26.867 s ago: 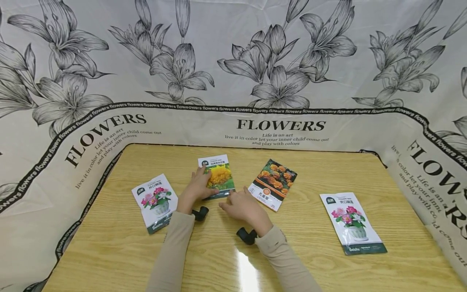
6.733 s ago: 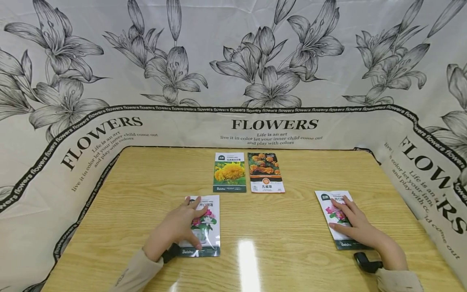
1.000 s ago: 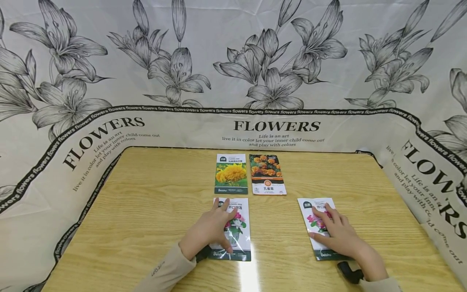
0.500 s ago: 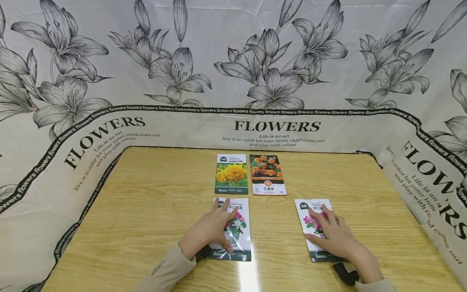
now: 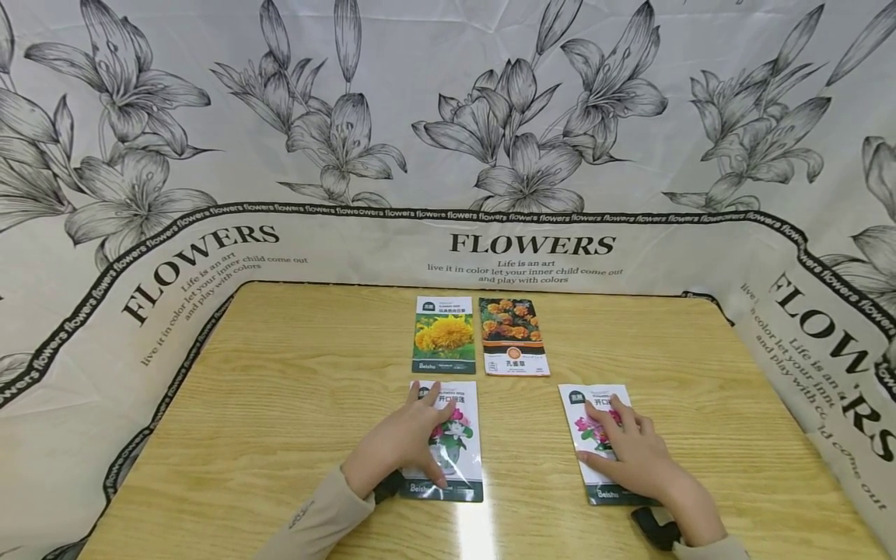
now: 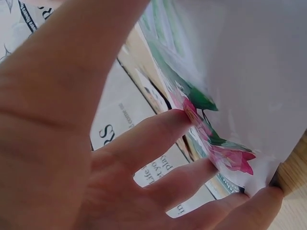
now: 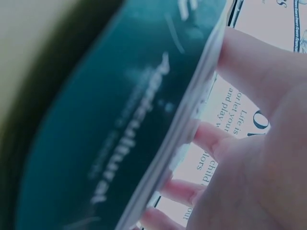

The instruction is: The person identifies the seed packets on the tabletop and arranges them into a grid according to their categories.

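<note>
In the head view my left hand [image 5: 399, 442] rests spread on a white seed packet [image 5: 458, 459] with pink flowers in a pot and a dark green bottom band. Its fingertips touch the packet's face in the left wrist view. On a matching seed packet [image 5: 596, 432] to the right lies my right hand [image 5: 640, 460], fingers spread, covering the packet's right part. That packet leans slightly, its top toward the left. Close up, the right wrist view has its green band, with the thumb and fingertips along the packet.
Behind them lie a yellow-flower seed packet [image 5: 444, 334] and an orange marigold packet [image 5: 514, 337], side by side with a narrow gap. All rest on a wooden table [image 5: 280, 373], bordered by a flower-printed cloth [image 5: 371, 249].
Over the last second my right hand has slid its packet left, closer to the left one; the left hand stays put. Earlier, the packets lay scattered; the back two now stand side by side.
</note>
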Motion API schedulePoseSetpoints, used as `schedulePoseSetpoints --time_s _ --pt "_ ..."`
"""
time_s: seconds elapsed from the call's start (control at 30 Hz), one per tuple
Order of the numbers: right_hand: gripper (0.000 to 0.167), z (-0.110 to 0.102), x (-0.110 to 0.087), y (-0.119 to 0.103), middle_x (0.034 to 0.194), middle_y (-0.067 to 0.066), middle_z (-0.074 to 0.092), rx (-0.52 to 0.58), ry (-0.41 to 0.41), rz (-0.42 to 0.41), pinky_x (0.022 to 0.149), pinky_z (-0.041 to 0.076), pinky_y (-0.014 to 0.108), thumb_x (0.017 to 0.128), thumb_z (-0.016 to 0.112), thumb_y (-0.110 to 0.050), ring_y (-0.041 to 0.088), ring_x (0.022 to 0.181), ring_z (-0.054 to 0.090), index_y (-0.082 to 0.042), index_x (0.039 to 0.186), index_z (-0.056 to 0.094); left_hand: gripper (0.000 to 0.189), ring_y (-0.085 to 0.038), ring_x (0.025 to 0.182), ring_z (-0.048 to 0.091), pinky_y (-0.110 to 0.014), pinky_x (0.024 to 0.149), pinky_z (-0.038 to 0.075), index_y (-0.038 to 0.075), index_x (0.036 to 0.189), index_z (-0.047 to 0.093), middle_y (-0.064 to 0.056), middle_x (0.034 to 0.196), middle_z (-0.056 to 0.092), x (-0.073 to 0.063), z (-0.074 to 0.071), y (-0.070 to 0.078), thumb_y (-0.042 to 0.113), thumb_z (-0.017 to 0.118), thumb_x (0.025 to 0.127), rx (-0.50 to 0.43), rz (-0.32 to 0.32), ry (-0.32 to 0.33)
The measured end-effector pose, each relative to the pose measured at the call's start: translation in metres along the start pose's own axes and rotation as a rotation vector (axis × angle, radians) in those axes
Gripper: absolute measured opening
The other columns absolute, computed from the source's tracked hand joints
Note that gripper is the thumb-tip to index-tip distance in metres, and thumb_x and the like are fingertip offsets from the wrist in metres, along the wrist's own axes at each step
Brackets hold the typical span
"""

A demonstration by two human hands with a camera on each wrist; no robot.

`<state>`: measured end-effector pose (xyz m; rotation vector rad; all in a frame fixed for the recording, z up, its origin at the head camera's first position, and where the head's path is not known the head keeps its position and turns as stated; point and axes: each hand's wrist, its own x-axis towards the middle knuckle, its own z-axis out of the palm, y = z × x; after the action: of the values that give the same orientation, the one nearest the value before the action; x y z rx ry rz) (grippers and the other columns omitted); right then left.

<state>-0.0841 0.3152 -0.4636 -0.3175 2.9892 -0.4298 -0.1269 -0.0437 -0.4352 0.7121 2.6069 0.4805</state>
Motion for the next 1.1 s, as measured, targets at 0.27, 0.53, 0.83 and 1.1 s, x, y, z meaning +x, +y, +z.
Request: schedulePoseSetpoints --time_s 0.27,0.53,0.83,1.1 --pt "0.082 0.004 0.002 -0.002 0.149 0.039 0.026 0.0 -0.006 0.006 0.086 0.033 0.08 0.088 0.06 -0.065 0.064 0.12 0.034 -0.008 0.145 0.044 0.113 -0.052 0.145 0.01 -0.058 0.107 0.038 0.014 0.151 0.044 -0.02 0.162 0.019 0.001 0.0 0.0 0.043 0.096 0.054 -0.006 -0.002 0.003" --pt "0.083 0.005 0.005 -0.009 0.148 0.039 0.028 -0.022 0.007 0.002 0.087 0.034 0.079 0.087 0.061 -0.066 0.064 0.12 0.036 -0.007 0.144 0.046 0.113 -0.051 0.145 0.01 -0.058 0.107 0.038 0.015 0.151 0.044 -0.019 0.162 0.019 0.001 0.001 0.001 0.043 0.096 0.054 -0.007 -0.007 -0.001" --pt "0.083 0.005 0.006 -0.019 0.148 0.04 0.028 -0.029 -0.013 -0.001 0.087 0.034 0.078 0.088 0.06 -0.066 0.064 0.118 0.036 -0.006 0.144 0.047 0.114 -0.051 0.146 0.01 -0.058 0.107 0.039 0.016 0.151 0.044 -0.018 0.163 0.018 0.0 0.001 0.002 0.044 0.096 0.054 0.004 -0.013 -0.002" --pt "0.084 0.006 0.009 -0.025 0.147 0.041 0.029 -0.049 -0.016 -0.005 0.09 0.035 0.077 0.088 0.058 -0.068 0.063 0.12 0.036 -0.007 0.144 0.048 0.115 -0.051 0.146 0.01 -0.06 0.104 0.041 0.018 0.151 0.044 -0.017 0.163 0.018 0.0 0.002 0.004 0.046 0.096 0.053 0.019 -0.017 0.004"
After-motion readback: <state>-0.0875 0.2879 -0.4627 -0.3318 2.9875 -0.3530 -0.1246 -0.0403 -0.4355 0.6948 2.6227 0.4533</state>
